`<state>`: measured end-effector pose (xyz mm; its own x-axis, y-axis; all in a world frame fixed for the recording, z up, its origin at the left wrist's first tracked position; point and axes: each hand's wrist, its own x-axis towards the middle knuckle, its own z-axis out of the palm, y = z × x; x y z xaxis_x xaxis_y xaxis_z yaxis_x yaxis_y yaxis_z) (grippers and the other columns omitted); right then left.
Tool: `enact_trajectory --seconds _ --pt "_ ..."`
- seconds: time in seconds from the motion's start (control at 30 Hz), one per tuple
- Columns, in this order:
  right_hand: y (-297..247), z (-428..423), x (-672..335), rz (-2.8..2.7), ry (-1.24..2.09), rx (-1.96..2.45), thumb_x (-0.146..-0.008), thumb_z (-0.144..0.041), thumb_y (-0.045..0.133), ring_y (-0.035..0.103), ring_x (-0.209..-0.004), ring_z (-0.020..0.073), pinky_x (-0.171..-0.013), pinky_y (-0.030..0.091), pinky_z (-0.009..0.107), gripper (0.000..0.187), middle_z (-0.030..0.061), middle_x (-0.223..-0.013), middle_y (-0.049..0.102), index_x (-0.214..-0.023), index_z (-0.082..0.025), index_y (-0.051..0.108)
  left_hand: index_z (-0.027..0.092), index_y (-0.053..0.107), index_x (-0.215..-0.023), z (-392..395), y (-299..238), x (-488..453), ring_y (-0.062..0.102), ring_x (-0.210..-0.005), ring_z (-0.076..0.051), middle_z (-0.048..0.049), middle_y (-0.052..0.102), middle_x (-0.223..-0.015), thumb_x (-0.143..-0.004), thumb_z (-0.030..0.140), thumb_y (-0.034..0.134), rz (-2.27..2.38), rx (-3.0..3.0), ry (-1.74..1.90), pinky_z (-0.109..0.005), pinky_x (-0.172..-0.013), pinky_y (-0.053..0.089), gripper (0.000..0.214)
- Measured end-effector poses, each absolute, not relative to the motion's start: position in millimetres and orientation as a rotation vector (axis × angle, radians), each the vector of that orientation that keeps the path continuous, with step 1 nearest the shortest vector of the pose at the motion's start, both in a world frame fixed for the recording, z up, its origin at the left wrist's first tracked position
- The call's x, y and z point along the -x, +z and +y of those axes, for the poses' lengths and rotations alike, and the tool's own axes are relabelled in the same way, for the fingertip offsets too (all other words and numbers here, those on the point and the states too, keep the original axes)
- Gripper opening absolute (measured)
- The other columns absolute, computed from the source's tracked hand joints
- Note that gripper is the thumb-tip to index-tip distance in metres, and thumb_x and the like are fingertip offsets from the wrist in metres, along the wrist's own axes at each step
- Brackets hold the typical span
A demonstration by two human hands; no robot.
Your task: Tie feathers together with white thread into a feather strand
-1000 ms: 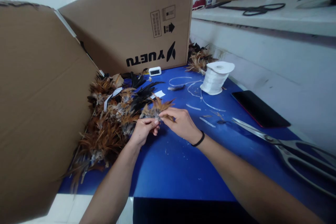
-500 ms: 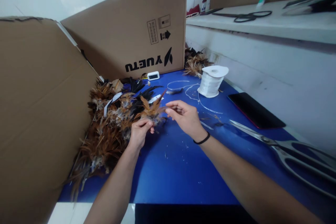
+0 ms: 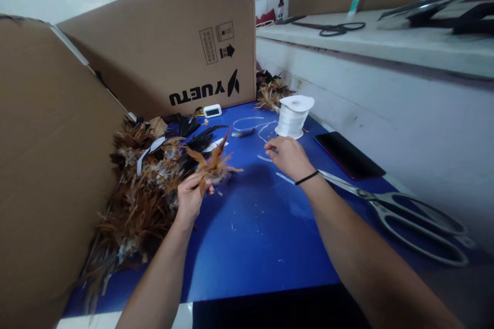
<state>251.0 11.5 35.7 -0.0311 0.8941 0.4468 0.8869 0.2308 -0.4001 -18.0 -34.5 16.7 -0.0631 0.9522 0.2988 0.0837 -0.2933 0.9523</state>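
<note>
My left hand (image 3: 192, 193) pinches a small bunch of brown feathers (image 3: 216, 167) at its base, the tips fanning up and to the right. My right hand (image 3: 291, 157) is over the blue table, its thumb and fingers drawn together; whether anything small is between them I cannot make out. Right behind it stands a white spool of ribbon (image 3: 295, 119). A thin loose strip of ribbon (image 3: 247, 121) curls on the table near it. To the left lies a big heap of brown and black feathers (image 3: 142, 205), touching or close behind my left hand.
Large metal scissors (image 3: 370, 196) lie on the right, partly behind my right wrist. A black phone (image 3: 349, 154) and a small white digital timer (image 3: 212, 111) rest on the blue table (image 3: 247, 257). Cardboard boxes (image 3: 162, 46) wall the left and back. A shelf (image 3: 370, 36) holds black scissors (image 3: 335, 29).
My right hand has drawn away from the feather bunch, moving right toward the ribbon spool. My left hand still holds the bunch. The whole view has shifted slightly.
</note>
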Motion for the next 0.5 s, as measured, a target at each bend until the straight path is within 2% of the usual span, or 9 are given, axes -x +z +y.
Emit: enact_trajectory --seconds 0.23,0.37,0.5 --pt "18.6 10.6 -248.5 -2.107 -0.263 1.883 -0.074 -0.015 0.062 0.056 -0.083 0.025 -0.066 0.041 0.034 0.007 0.0146 -0.085 0.066 -0.074 -0.016 0.069 0.017 0.067 -0.06 -36.1 21.8 15.1 0.052 -0.049 -0.011 0.0003 0.056 -0.055 -0.067 0.026 0.071 1.16 -1.427 1.45 -0.025 -0.054 0.045 0.012" --pt "14.0 13.9 -250.0 -2.084 -0.091 1.908 -0.077 -0.011 0.054 0.057 -0.087 0.0282 -0.071 0.042 0.038 0.014 0.0193 -0.087 0.066 -0.075 -0.013 0.068 0.017 0.067 -0.058 -33.8 16.1 16.6 0.053 -0.05 -0.011 0.0002 0.057 -0.055 -0.069 0.027 0.07 1.124 -1.429 1.484 -0.025 -0.054 0.045 0.015" --pt "18.8 15.9 -248.7 -2.023 0.162 1.785 -0.073 -0.006 0.053 0.061 -0.081 0.0226 -0.071 0.044 0.033 0.014 0.0137 -0.081 0.068 -0.075 -0.014 0.063 0.016 0.069 -0.063 -33.2 14.5 16.7 0.052 -0.049 -0.01 0.0002 0.058 -0.057 -0.068 0.029 0.072 1.06 -1.284 1.458 -0.024 -0.051 0.044 0.014"
